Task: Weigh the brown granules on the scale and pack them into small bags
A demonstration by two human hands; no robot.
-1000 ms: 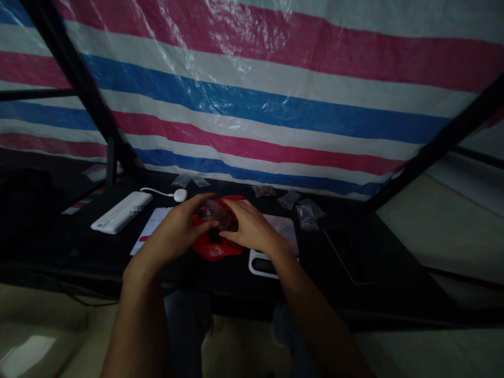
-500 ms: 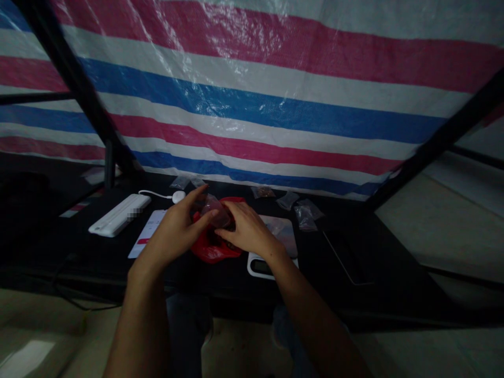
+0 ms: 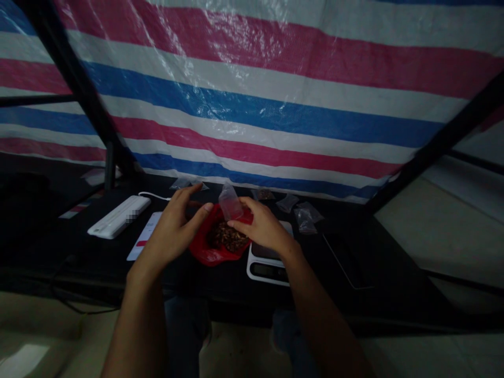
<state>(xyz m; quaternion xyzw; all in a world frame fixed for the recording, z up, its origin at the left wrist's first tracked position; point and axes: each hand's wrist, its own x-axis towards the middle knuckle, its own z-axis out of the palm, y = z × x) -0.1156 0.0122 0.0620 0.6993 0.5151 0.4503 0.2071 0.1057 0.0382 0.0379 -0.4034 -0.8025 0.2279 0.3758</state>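
My right hand [image 3: 262, 224] pinches a small clear plastic bag [image 3: 230, 202] over the far edge of a red plastic bag [image 3: 203, 247]. Inside the red bag, which gapes at the top, lie many small brown pieces [image 3: 228, 236], like seeds or beans. To the left of the red bag hangs my left hand [image 3: 179, 223], thumb and fingers apart, holding nothing. Just right of the red bag sits a white kitchen scale [image 3: 255, 269], partly covered by my right hand and forearm.
Left are a white power strip [image 3: 118, 216] and a phone [image 3: 142, 239] with a lit screen. Small clear bags [image 3: 305, 218] lie along the back, one with brown contents [image 3: 263, 194]. A dark tablet or phone [image 3: 346, 260] lies right. Striped sheeting [image 3: 252, 121] hangs behind the black table.
My right hand has moved right with the clear bag, uncovering the brown pieces. My left hand, earlier close to the clear bag, is now apart from it.
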